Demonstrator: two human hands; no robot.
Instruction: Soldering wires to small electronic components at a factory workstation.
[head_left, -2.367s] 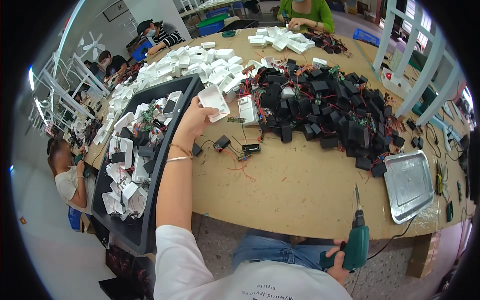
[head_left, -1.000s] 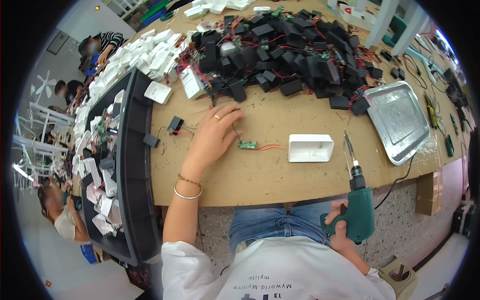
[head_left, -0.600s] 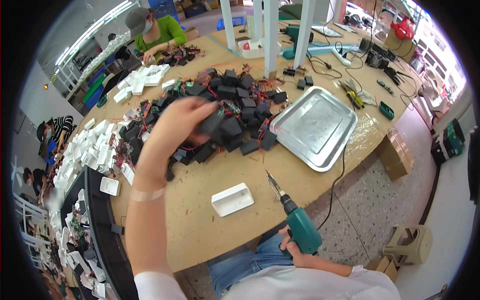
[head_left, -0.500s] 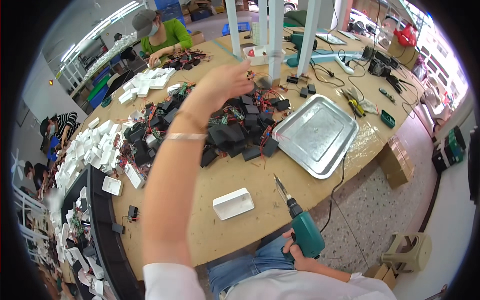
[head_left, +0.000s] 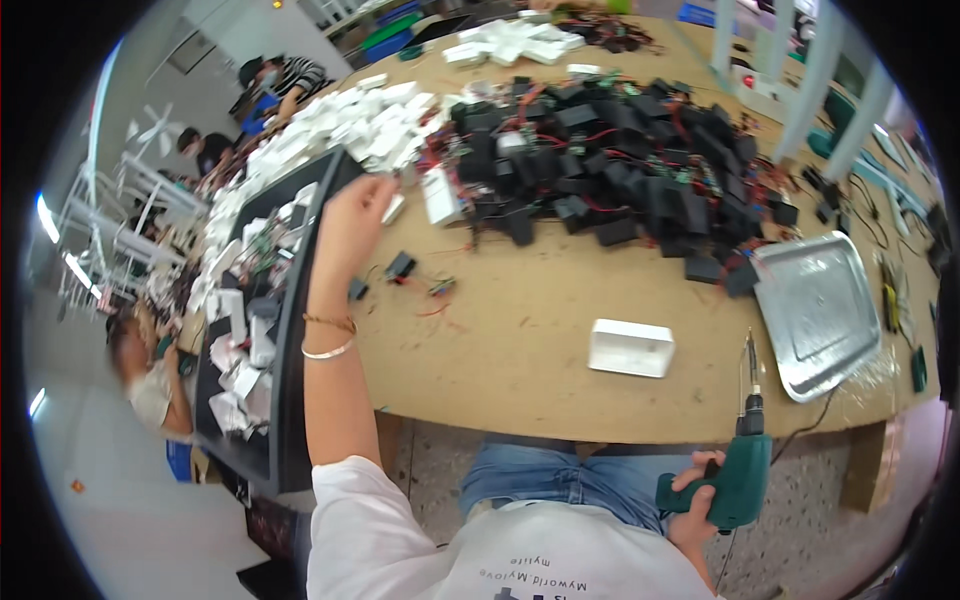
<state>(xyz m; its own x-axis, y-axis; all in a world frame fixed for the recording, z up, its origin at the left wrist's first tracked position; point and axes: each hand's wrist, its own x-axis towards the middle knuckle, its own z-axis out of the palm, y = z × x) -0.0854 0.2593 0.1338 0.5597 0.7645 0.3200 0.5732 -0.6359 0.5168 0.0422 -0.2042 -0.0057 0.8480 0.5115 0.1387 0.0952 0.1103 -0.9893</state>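
Observation:
My left hand [head_left: 357, 215] is at the left, above the inner edge of a black bin [head_left: 290, 345]. Its fingers look curled, but blur and the hand's back hide what they hold, if anything. A white plastic case [head_left: 394, 209] shows just past the fingertips. In my right hand [head_left: 700, 500] is a green pistol-shaped soldering gun [head_left: 742, 485], tip pointing up over the table's front edge. An open white case [head_left: 631, 349] lies alone on the table, left of the gun's tip. Near my left wrist lie a small black block [head_left: 401, 265] and a circuit board with red wires [head_left: 439, 288].
A big heap of black blocks with wires [head_left: 610, 160] covers the table's middle. White cases [head_left: 350, 130] are piled at the far left. A metal tray [head_left: 818, 320] rests at the right, near pliers [head_left: 889, 295] and white posts [head_left: 800, 110]. Other people sit farther off.
My left hand has moved from over the black heap to the bin's edge on the left. The view has turned left. My right hand still holds the soldering gun.

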